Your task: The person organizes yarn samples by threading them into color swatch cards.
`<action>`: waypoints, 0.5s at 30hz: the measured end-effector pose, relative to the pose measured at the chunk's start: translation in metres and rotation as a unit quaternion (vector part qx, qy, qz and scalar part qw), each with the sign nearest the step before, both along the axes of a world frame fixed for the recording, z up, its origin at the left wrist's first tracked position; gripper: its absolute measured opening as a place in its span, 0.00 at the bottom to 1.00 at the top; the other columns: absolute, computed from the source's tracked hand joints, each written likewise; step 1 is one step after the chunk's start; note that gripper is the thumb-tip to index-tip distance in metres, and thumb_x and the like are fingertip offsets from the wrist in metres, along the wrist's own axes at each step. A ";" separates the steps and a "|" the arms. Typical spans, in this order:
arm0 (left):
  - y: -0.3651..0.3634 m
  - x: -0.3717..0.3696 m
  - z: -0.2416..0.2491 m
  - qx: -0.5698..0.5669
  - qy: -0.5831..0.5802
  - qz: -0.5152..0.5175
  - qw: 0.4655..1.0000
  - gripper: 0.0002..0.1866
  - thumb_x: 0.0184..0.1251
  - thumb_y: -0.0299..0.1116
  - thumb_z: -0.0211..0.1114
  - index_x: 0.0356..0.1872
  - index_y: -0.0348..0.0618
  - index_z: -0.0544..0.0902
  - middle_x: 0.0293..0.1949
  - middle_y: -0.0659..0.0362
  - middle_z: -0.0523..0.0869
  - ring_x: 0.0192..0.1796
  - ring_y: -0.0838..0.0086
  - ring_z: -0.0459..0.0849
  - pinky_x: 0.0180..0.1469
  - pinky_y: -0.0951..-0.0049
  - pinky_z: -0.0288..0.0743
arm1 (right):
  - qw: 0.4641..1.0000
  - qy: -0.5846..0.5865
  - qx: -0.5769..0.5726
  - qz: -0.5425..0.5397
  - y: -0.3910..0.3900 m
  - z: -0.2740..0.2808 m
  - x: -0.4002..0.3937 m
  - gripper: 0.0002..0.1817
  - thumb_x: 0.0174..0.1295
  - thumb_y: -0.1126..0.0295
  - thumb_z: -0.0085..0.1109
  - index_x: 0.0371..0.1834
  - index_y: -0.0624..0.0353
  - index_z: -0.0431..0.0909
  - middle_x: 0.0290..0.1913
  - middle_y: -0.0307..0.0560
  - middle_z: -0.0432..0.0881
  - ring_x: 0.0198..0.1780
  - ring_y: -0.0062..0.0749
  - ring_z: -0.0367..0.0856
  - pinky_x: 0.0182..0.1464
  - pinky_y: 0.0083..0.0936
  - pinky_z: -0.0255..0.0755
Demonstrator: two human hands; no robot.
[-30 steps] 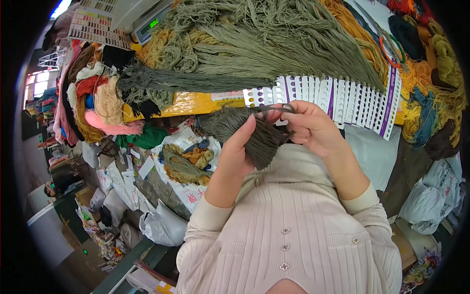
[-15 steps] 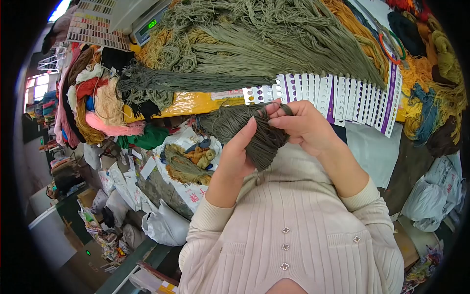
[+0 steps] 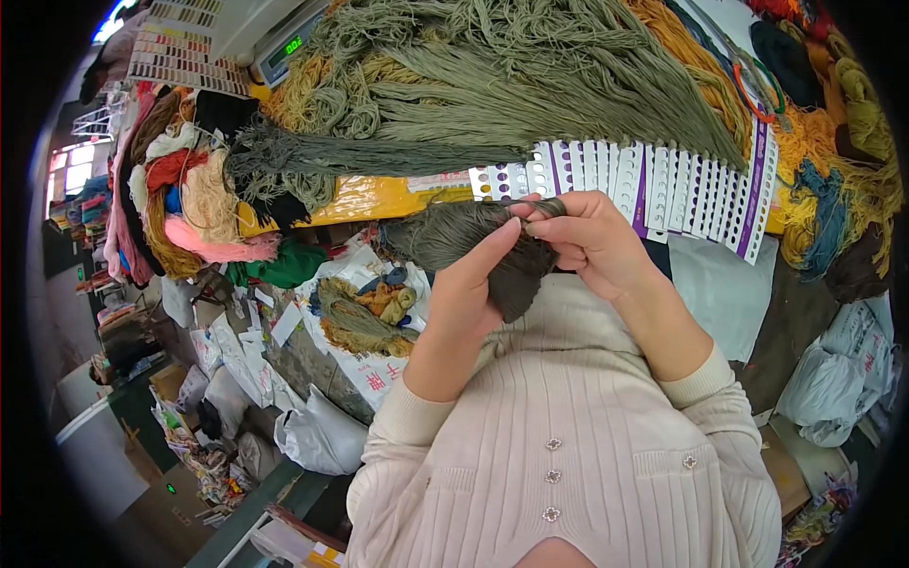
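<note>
A thick bundle of dark olive thread (image 3: pixel 445 237) is held in front of my body. My left hand (image 3: pixel 469 284) is closed around its near end, thumb lying along the strands. With thumb and fingers, my right hand (image 3: pixel 592 237) pinches a few strands at the bundle's upper right, close to the left thumb tip. The fingers under the bundle are partly hidden. Just beyond my hands lies a row of white and purple cards with punched holes (image 3: pixel 620 180).
Long green-grey thread (image 3: pixel 549 95) is heaped across the table. Scissors with orange handles (image 3: pixel 748 90) lie at the right. A digital scale (image 3: pixel 284 57) stands at back left, near piled coloured skeins (image 3: pixel 213 199). Below left, thread lies on a white bag (image 3: pixel 365 374).
My left thumb has moved up and right, closer to the right fingers. The right hand's fingers have curled in more over the strands, and the bundle's near end has turned slightly.
</note>
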State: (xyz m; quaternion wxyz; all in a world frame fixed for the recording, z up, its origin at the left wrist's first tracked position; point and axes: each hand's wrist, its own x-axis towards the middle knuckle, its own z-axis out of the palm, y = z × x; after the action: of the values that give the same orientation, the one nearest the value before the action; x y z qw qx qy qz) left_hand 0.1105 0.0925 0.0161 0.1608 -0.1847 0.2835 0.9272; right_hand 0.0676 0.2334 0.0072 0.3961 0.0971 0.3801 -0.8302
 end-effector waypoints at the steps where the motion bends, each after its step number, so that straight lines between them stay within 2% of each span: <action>1: 0.002 -0.001 0.000 -0.010 -0.015 0.014 1.000 0.11 0.60 0.27 0.49 0.43 0.33 0.72 0.42 0.54 0.76 0.45 0.71 0.75 0.48 0.71 0.69 | 1.000 0.006 0.004 -0.001 0.000 -0.001 0.000 0.09 0.48 0.75 0.56 0.33 0.63 0.78 0.18 0.31 0.71 0.13 0.06 0.54 0.14 0.08 0.45; 5: 0.007 -0.002 0.000 -0.031 -0.024 0.045 0.998 0.09 0.59 0.24 0.51 0.39 0.34 0.74 0.37 0.55 0.77 0.41 0.72 0.76 0.44 0.72 0.71 | 0.999 0.025 0.046 -0.010 -0.003 0.006 0.000 0.08 0.49 0.75 0.55 0.33 0.63 0.78 0.21 0.33 0.74 0.16 0.08 0.60 0.15 0.08 0.52; 9: 0.009 0.001 -0.005 -0.085 -0.006 0.057 0.995 0.10 0.60 0.26 0.49 0.39 0.33 0.73 0.39 0.55 0.77 0.42 0.71 0.76 0.46 0.71 0.70 | 0.995 0.058 0.083 -0.010 -0.005 0.006 0.001 0.07 0.50 0.75 0.55 0.32 0.64 0.78 0.23 0.36 0.76 0.20 0.11 0.68 0.19 0.09 0.62; 12: 0.010 0.001 -0.005 -0.092 -0.004 0.066 0.994 0.10 0.60 0.26 0.48 0.40 0.33 0.73 0.39 0.55 0.77 0.42 0.71 0.76 0.46 0.72 0.70 | 0.996 0.039 0.078 -0.023 -0.005 0.002 0.001 0.07 0.50 0.74 0.55 0.32 0.64 0.78 0.23 0.36 0.76 0.19 0.11 0.67 0.18 0.09 0.62; 15: 0.010 0.002 -0.006 -0.092 -0.007 0.069 0.993 0.10 0.60 0.27 0.48 0.39 0.34 0.73 0.38 0.55 0.77 0.42 0.71 0.75 0.46 0.73 0.70 | 0.998 0.022 0.041 -0.033 -0.003 0.010 -0.001 0.08 0.50 0.74 0.55 0.32 0.65 0.78 0.21 0.34 0.74 0.17 0.09 0.63 0.16 0.08 0.56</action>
State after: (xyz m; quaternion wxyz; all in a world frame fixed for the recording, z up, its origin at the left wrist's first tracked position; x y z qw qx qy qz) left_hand 0.1125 0.1025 0.0106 0.0811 -0.2243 0.3535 0.9045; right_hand 0.0665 0.2301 0.0171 0.3558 0.1075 0.4189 -0.8285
